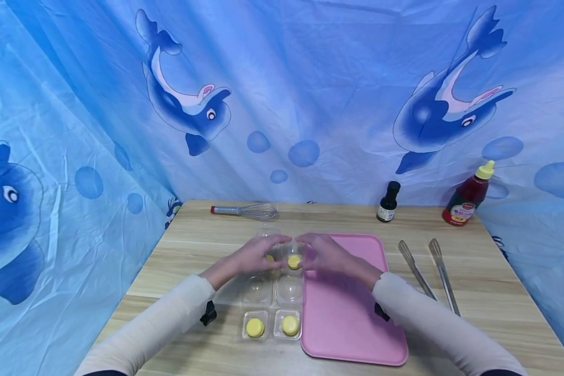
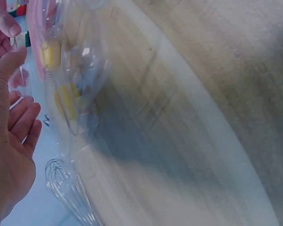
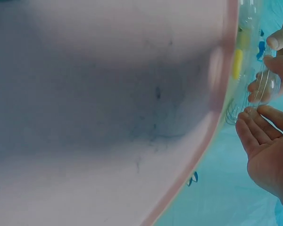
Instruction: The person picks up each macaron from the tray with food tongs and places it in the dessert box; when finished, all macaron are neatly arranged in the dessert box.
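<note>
Over the rear of several clear plastic boxes, my two hands face each other with thumbs and fingers bent. Between them is a thin clear plastic piece [image 3: 270,87], perhaps a lid; its exact shape is hard to see. My left hand [image 1: 259,253] holds its left side, and my right hand [image 1: 328,254] holds its right side above the tray's edge. Below them, a yellow round piece [image 1: 294,261] shows between the hands, and another is partly hidden by the left fingers. Nearer me, two open boxes each hold a yellow round piece [image 1: 255,327], with clear domed lids [image 1: 290,290] behind.
A pink tray [image 1: 352,324] lies right of the boxes. Metal tongs [image 1: 444,274] lie farther right. At the back are a whisk [image 1: 258,211], a dark small bottle [image 1: 388,202] and a red sauce bottle [image 1: 467,197]. A blue dolphin-print curtain [image 1: 282,94] hangs behind the table.
</note>
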A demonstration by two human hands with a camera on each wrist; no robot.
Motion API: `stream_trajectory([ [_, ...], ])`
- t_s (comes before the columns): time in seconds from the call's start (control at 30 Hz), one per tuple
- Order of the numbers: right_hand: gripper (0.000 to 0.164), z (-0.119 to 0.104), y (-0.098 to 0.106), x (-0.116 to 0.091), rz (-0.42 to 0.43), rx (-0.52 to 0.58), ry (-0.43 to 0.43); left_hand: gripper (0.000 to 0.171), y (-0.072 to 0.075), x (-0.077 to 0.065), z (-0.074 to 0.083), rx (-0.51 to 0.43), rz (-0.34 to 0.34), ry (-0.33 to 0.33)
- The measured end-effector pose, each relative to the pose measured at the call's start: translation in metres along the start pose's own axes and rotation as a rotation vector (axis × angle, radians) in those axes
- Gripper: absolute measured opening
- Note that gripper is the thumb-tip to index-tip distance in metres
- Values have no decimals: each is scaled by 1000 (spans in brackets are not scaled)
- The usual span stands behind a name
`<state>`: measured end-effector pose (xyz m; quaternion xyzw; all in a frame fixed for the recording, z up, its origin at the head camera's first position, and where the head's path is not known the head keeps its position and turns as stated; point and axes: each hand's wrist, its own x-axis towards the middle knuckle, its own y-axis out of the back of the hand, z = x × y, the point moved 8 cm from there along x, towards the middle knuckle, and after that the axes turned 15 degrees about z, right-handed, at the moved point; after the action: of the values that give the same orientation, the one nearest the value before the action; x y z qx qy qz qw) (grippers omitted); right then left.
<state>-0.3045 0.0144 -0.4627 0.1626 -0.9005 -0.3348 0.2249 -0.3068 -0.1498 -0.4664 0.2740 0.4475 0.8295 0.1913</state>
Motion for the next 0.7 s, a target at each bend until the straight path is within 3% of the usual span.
stream_trajectory([
  [0.37, 69, 4, -9, -5, -18, -36, 24, 74, -7, -1, 1, 72, -13, -34],
  [0.7, 68, 4, -13, -4, -24, -91, 50, 75, -8, -1, -1, 83, -29, -21],
])
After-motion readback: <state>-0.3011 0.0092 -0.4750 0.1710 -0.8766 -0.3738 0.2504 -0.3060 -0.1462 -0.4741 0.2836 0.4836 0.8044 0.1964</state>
